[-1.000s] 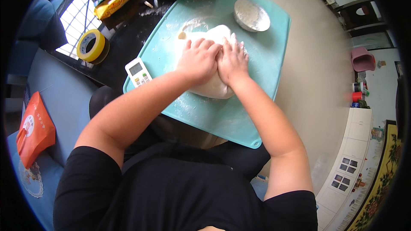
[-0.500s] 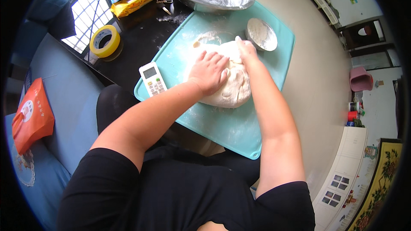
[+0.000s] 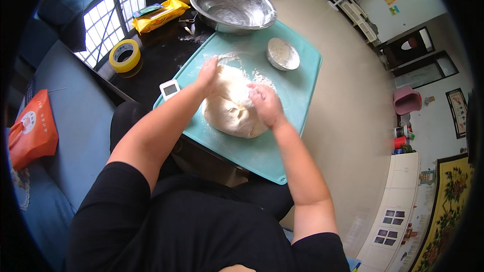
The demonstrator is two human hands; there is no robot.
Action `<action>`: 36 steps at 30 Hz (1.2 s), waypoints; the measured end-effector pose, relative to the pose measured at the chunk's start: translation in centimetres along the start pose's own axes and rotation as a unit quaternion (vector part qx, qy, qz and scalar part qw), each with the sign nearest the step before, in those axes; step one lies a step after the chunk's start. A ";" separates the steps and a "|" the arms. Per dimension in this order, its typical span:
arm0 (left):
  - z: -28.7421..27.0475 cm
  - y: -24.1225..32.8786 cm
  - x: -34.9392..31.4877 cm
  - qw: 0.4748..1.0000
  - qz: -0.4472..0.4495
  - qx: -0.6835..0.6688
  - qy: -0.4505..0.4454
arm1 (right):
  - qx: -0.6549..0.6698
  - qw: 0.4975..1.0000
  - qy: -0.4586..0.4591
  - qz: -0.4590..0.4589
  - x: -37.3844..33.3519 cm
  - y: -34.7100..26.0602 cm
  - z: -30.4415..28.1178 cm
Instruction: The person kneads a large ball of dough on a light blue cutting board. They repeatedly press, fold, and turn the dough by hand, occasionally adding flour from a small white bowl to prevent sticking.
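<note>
A big pale lump of dough (image 3: 231, 111) lies on a floured teal mat (image 3: 297, 78) on a dark table. My left hand (image 3: 207, 74) cups the dough's far left side, fingers curled onto it. On the dough's right top my right hand (image 3: 265, 103) presses down, fingers bent and dusted with flour. Both forearms come in from below.
A steel mixing bowl (image 3: 233, 6) stands at the mat's far edge, a small flour dish (image 3: 283, 53) on the mat's right. A small white timer (image 3: 170, 89) sits left of the dough. Yellow tape roll (image 3: 124, 55) and a yellow packet (image 3: 159, 14) lie on the table's left. An orange bag (image 3: 31, 128) rests on the blue seat.
The hands have come apart on the dough: the left one went to its far left side, the right one came back to its right top. The view shifted too.
</note>
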State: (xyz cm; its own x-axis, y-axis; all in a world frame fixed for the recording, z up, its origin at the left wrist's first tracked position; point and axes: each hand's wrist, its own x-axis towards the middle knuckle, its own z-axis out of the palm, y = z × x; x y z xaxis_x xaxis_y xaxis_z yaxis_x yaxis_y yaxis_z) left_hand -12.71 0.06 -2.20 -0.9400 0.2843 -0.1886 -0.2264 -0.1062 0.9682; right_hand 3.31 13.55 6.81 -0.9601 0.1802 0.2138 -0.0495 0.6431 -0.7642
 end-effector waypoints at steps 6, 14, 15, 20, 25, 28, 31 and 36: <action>3.5 6.1 -4.4 0.968 -0.134 0.132 -0.164 | -0.103 0.964 0.236 -0.072 -5.5 1.0 2.2; 2.0 0.4 -14.0 0.729 0.488 0.478 -0.042 | -0.297 0.919 0.234 -0.110 -6.0 3.1 4.3; 2.2 0.2 -13.0 0.734 0.481 0.476 -0.048 | -0.290 0.920 0.240 -0.109 -5.3 3.4 4.5; 5.3 1.8 -7.0 0.756 0.371 0.533 -0.081 | -0.278 0.938 0.209 -0.004 0.3 5.3 3.4; 8.0 2.3 -1.3 0.743 0.300 0.592 -0.085 | -0.265 0.938 0.179 0.138 5.7 7.3 2.0; 9.3 2.7 1.1 0.733 0.261 0.621 -0.096 | -0.229 0.938 0.158 0.207 7.8 8.1 1.0; 9.8 2.3 3.2 0.751 0.270 0.596 -0.093 | -0.221 0.934 0.176 0.220 9.0 9.1 0.5; 9.7 3.2 3.4 0.755 0.245 0.598 -0.106 | -0.245 0.924 0.201 0.213 9.3 9.9 0.9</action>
State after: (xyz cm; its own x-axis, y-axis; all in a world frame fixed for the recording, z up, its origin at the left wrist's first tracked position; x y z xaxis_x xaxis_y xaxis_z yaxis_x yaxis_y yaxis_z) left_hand -14.11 9.91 1.88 -0.7450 0.6502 0.1488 0.6480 0.6527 0.3925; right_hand -6.30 20.94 0.69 -0.6794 0.6933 0.2405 0.5346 0.6921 -0.4850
